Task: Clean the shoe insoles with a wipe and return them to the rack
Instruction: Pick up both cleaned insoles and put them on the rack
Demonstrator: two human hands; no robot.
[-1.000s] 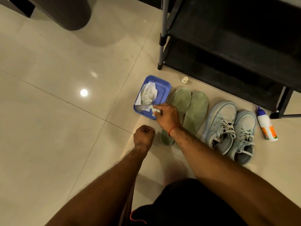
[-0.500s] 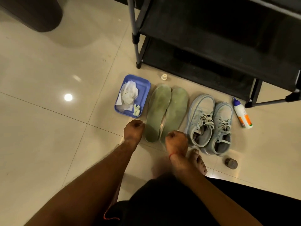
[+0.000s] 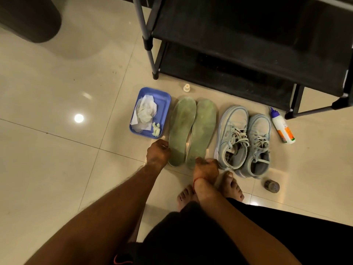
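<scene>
Two green insoles lie side by side on the floor, the left insole (image 3: pixel 182 131) touching the right insole (image 3: pixel 203 129). The right hand (image 3: pixel 206 167) curls its fingers round the right insole's heel. The left hand (image 3: pixel 158 153) is curled at the left insole's edge; I cannot tell if it grips. Just beside them, a blue tray (image 3: pixel 165 109) holds crumpled wipes (image 3: pixel 146 111) and pale scraps (image 3: pixel 156 128).

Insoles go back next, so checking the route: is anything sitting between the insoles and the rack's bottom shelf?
Only a small white cap lies on the floor between the insoles and the rack. Nothing else visible blocks the way; the shelf is dark.
</scene>
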